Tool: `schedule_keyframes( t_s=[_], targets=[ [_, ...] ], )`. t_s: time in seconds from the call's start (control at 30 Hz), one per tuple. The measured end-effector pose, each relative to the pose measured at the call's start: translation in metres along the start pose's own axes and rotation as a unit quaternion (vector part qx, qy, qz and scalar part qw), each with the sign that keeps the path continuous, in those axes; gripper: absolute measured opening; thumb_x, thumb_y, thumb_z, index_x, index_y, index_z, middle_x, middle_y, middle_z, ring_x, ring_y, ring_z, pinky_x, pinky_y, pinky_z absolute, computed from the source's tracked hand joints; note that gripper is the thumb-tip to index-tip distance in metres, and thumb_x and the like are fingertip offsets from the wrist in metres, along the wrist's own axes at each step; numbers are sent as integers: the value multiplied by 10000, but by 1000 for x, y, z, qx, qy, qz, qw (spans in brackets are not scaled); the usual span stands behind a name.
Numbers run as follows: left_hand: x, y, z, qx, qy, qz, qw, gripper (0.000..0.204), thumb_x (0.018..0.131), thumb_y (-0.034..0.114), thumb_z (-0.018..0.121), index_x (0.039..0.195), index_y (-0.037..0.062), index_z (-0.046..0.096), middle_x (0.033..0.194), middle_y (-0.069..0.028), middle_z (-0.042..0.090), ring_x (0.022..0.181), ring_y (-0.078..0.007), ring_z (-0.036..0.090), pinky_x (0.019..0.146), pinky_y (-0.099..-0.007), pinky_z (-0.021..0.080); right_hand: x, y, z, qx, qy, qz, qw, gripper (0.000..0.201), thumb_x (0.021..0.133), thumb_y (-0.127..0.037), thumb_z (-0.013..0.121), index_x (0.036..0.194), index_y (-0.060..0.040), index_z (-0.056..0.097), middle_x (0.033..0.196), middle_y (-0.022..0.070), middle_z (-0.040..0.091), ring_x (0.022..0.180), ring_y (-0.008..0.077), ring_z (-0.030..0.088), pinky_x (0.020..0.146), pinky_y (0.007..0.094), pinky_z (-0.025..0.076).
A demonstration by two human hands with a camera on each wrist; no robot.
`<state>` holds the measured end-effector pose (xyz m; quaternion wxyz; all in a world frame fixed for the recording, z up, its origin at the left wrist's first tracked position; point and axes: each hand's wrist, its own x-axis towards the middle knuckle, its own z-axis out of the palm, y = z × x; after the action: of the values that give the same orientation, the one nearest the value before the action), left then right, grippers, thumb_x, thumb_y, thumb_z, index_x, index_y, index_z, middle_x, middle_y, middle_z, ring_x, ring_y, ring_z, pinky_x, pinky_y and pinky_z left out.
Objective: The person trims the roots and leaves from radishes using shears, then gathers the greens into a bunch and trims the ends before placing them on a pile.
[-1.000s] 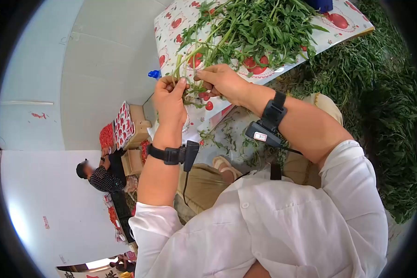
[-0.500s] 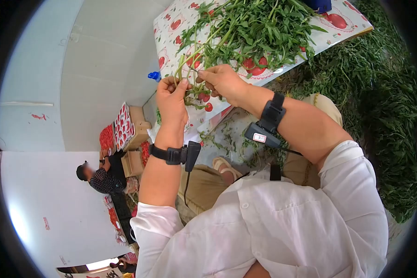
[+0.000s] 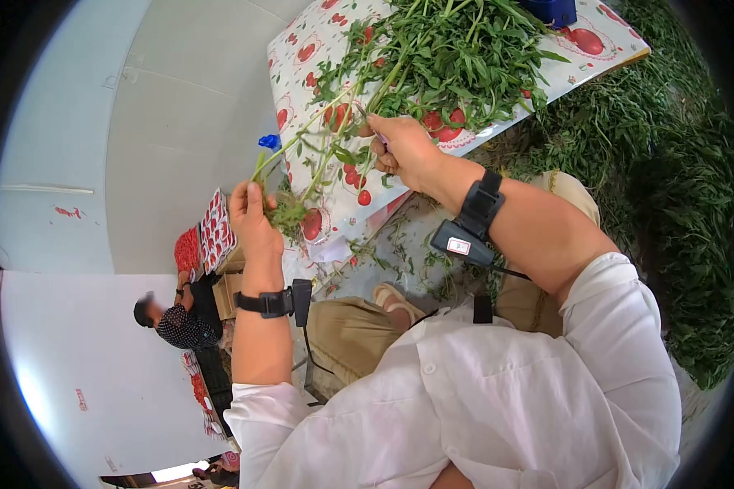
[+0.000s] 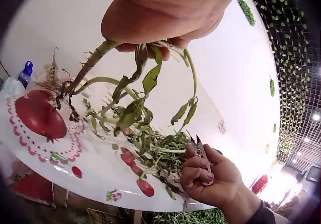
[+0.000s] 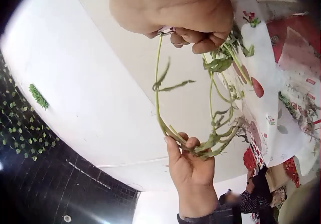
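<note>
In the head view my left hand point(image 3: 255, 224) is held out at the table's left corner, pinching the cut ends of long leafy green stems point(image 4: 93, 61). Several wilted leaves point(image 4: 131, 112) hang below its fingers in the left wrist view. My right hand point(image 3: 408, 153) is at the table's front edge, close to the upper stems. It grips small scissors point(image 4: 203, 156) with pale pink handles and dark pointed tips. Beyond both hands, a heap of leafy greens point(image 3: 465, 69) covers much of the table.
A white cloth with red fruit prints point(image 3: 583, 69) covers the table. On it are a blue container point(image 3: 553, 10) at the back and a blue-capped bottle point(image 4: 25, 75) at the left. More greens point(image 3: 693, 269) lie piled on the floor at right. Another person point(image 3: 186, 324) works far left beside red goods point(image 3: 188, 248).
My left hand has moved left and towards me, drawing the stems away from the right hand. The right hand has shifted slightly to the right, still holding the scissors.
</note>
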<state>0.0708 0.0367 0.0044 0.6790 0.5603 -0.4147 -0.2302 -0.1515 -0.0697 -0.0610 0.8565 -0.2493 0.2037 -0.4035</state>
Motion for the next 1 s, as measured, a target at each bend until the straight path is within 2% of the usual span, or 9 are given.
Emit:
schedule_keyframes(
  t_s=[0.1,0.27,0.47,0.57,0.8,1.0],
  targets=[
    [-9,1,-17,-14,-41,-2,999,157,855,142,590,957,36,536,830,-38,540,638,-119,488,573,-238,423,1,0,0,6,10,22,1000,279,875,-265,478,857,6,540,514,0,360,411,112,317,454,290,332],
    [-21,3,-33,-20,-34,-13,999,142,865,136,572,961,40,530,797,-36,530,634,-123,480,580,-241,418,-2,-2,5,-17,21,41,999,292,886,-285,466,864,-1,531,539,-4,382,416,101,311,471,281,351],
    [-29,4,-43,-20,-53,-16,998,135,867,126,566,966,41,533,782,-37,520,640,-131,480,592,-240,399,5,4,4,-20,-20,69,997,291,898,-297,453,879,-17,531,540,-17,377,431,97,306,504,285,364],
    [-34,7,-43,-7,-79,-6,997,143,867,130,567,973,39,537,779,-35,521,641,-127,478,595,-236,391,10,5,3,-20,-33,64,997,288,899,-297,452,884,-22,534,538,-17,375,434,94,305,510,286,361],
    [-35,0,-53,1,-125,-1,992,170,856,149,587,971,30,548,788,-42,541,649,-122,488,601,-237,390,13,2,6,-26,0,42,999,290,908,-288,450,868,-18,550,552,-23,384,428,95,291,501,276,338],
    [-29,5,-41,6,-55,-46,997,212,873,80,516,1070,5,539,945,-70,575,751,-135,528,698,-258,435,8,1,6,4,15,-1,1000,268,921,-260,433,883,-14,533,539,-20,394,396,81,283,484,261,299]
  ],
)
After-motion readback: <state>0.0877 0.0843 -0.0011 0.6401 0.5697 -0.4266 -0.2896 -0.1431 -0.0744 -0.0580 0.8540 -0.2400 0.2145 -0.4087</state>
